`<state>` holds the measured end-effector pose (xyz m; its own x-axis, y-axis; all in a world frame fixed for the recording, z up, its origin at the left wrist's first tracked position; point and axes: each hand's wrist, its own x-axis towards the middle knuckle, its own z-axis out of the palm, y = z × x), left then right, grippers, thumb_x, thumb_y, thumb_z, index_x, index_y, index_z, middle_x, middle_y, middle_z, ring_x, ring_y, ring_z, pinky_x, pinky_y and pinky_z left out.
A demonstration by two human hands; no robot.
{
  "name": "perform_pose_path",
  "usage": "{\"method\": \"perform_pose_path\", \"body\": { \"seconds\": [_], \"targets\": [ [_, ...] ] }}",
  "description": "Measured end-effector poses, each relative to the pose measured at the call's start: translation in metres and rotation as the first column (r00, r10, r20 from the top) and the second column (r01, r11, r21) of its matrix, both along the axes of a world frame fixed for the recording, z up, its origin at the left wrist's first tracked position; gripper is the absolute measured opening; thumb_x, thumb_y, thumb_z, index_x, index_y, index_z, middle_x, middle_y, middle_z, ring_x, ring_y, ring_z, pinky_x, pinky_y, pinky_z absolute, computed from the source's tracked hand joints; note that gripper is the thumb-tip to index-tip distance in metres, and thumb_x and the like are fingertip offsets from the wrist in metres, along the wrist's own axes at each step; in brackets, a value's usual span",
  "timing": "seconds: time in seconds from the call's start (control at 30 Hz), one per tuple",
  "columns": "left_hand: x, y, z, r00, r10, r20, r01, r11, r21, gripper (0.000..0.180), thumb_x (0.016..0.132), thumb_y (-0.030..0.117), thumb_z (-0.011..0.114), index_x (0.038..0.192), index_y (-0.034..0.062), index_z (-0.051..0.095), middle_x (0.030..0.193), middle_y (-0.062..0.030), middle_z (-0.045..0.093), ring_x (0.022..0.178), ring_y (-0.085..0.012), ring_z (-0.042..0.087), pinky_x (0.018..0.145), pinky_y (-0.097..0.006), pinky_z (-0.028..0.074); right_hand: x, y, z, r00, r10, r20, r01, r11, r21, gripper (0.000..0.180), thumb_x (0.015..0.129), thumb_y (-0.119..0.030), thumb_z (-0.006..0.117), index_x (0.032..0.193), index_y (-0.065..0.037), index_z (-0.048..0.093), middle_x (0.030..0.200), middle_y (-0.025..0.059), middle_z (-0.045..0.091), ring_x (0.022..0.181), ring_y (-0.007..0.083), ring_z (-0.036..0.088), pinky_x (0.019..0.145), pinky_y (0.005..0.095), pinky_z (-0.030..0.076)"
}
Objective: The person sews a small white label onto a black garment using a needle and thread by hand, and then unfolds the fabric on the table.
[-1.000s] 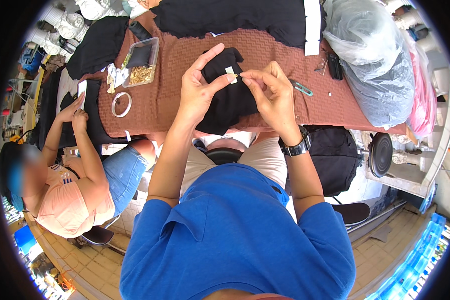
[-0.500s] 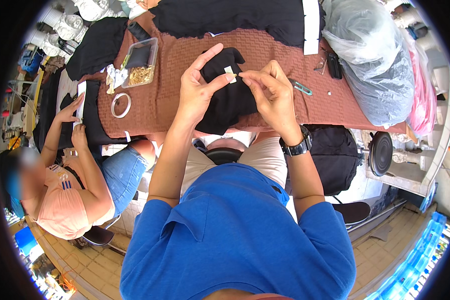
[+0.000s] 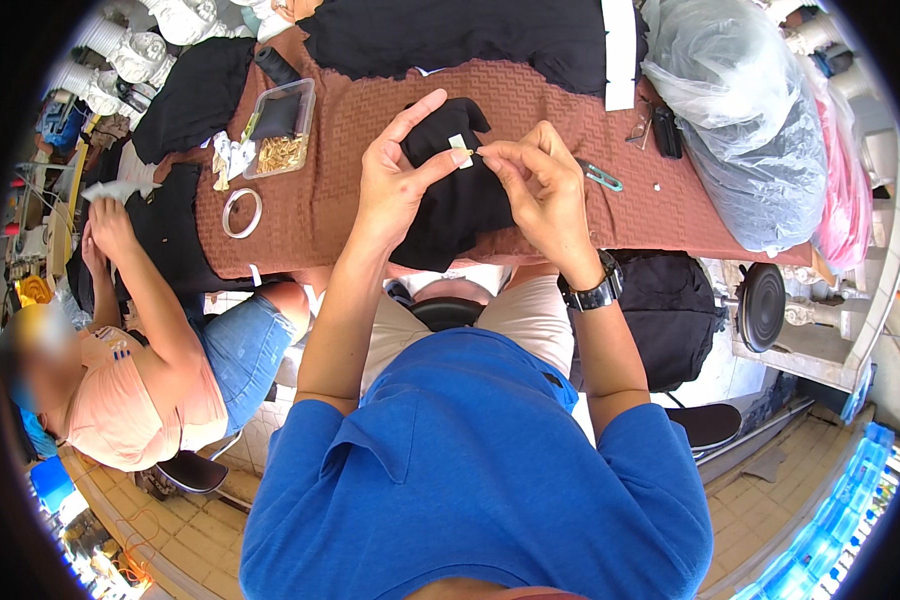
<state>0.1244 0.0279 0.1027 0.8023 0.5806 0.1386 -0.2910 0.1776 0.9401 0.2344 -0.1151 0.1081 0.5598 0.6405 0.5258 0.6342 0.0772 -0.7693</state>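
Head view shows almost no change at the person's own hands over the last second: the left hand (image 3: 390, 190) still clamps the black cloth (image 3: 460, 210) under its thumb at a pale tag (image 3: 457, 143), index finger spread away, while the right hand (image 3: 548, 190) keeps thumb and forefinger pinched on a tiny item too small to identify. The cloth remains at the tabletop's (image 3: 340, 190) near edge, so the fine work appears steady. Beside them, a co-worker's hands (image 3: 113, 228) have lifted a white sheet (image 3: 120, 189).

There's one held black cloth (image 3: 455, 210), one clear box (image 3: 309, 112), one spool (image 3: 276, 65).
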Motion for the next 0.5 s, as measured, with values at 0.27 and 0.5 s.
{"method": "perform_pose_path", "body": {
  "seconds": [0.27, 0.5],
  "targets": [
    [0.0009, -0.0012, 0.0029, 1.0, -0.006, -0.002, 0.006, 1.0, -0.023, 0.063, 0.08, -0.009, 0.075, 0.138, 0.0009, 0.054, 0.118, -0.0074, 0.066, 0.102, -0.0123, 0.065, 0.092, -0.026, 0.053, 0.0047, 0.0, -0.002, 1.0, 0.011, -0.026, -0.011, 1.0, -0.008, 0.015, 0.084, 0.003, 0.071, 0.096, -0.004, 0.075, 0.078, 0.0052, 0.054, 0.066, 0.015, 0.053, 0.058, 0.0281, 0.044],
    [0.0007, 0.0023, -0.0007, 1.0, -0.015, -0.002, 0.015, 1.0, 0.008, 0.062, 0.079, -0.008, 0.076, 0.138, 0.0007, 0.055, 0.121, -0.0074, 0.064, 0.102, -0.012, 0.065, 0.092, -0.026, 0.053, 0.0056, 0.0007, -0.0004, 0.996, 0.039, -0.077, -0.039, 0.999, 0.0, 0.012, 0.084, 0.002, 0.072, 0.093, -0.004, 0.075, 0.078, 0.0046, 0.054, 0.066, 0.0145, 0.054, 0.058, 0.0283, 0.044]
  ]
}}
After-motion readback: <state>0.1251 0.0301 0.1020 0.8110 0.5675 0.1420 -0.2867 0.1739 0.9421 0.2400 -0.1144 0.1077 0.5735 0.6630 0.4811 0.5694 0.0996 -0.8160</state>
